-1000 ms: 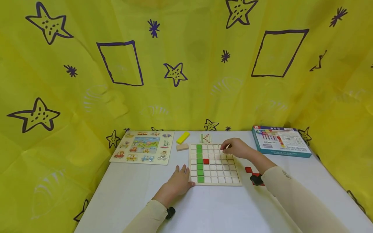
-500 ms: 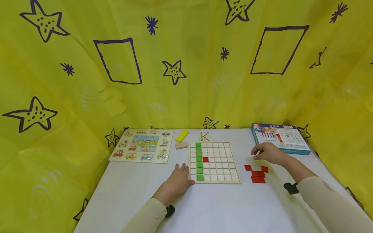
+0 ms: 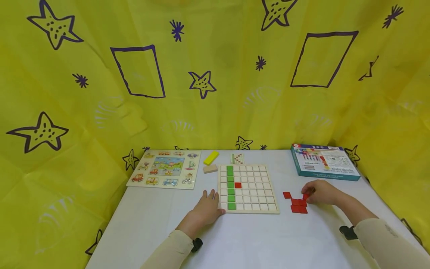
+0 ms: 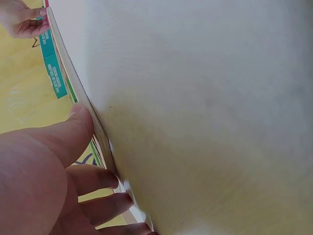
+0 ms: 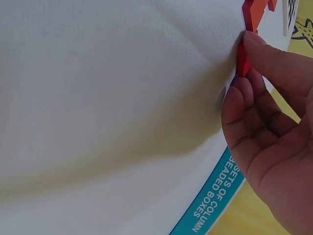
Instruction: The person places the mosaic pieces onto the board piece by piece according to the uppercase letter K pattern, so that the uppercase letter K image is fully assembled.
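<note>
Right hand (image 3: 320, 192): thumb and fingertips pinch one red tile (image 5: 243, 61) by opposite sides, low over the counter (image 3: 248, 243). Whether the tile has left the surface cannot be determined.

Left hand (image 3: 204, 210): fingers extended, not curled round anything, resting against the left edge of the grid board (image 3: 255, 186); the thumb bears on its near edge at the corner.

Governing relation: the board lies to the left of the right fingers, apart from them. The loose red tile (image 3: 287, 195) sits between the two. The grouped red tiles (image 3: 299, 206) lie just beside the right fingers, to the left and toward the person. The right hand is the nearer one to all loose tiles; the left is well apart from them.

Orientation: the pinched tile is partly covered and shows no clear long axis. The green column (image 3: 230, 191) runs away from the person, just right of the left fingers. The inset red tile (image 3: 238, 185) adjoins that column on its right side.
</note>
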Motion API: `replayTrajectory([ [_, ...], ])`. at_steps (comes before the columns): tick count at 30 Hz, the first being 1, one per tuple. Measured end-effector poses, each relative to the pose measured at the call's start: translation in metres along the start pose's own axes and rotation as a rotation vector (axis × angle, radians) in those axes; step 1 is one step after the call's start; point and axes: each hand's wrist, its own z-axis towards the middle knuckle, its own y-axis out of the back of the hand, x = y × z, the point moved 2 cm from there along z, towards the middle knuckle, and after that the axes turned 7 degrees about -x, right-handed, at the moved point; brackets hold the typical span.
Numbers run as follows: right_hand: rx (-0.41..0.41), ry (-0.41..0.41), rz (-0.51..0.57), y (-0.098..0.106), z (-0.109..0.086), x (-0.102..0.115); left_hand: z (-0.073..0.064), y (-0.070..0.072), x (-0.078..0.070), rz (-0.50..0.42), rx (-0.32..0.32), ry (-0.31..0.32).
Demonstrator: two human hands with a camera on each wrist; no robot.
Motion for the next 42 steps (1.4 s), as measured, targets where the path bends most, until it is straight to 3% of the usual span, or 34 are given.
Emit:
replayTrajectory([
  [6,0.001,-0.026,0.026,-0.002,0.000,0.004,-0.001,-0.002,0.000,0.013,-0.005,-0.007],
  [14,-0.001,0.036,0.048,0.003,0.004,0.011,-0.001,-0.001,0.000,0.006,0.002,0.005],
  [19,-0.027,0.080,0.049,0.016,0.014,0.033,0.000,-0.001,0.002,0.006,-0.003,0.006],
  [28,-0.085,0.169,0.036,0.018,0.053,0.086,-0.001,0.001,0.002,0.015,0.000,-0.017],
  [33,-0.083,0.220,0.038,0.006,0.079,0.110,-0.004,0.004,-0.001,0.013,0.001,-0.013],
  [42,-0.044,0.228,0.042,-0.025,0.114,0.138,-0.002,0.004,-0.001,0.004,0.003,-0.007],
])
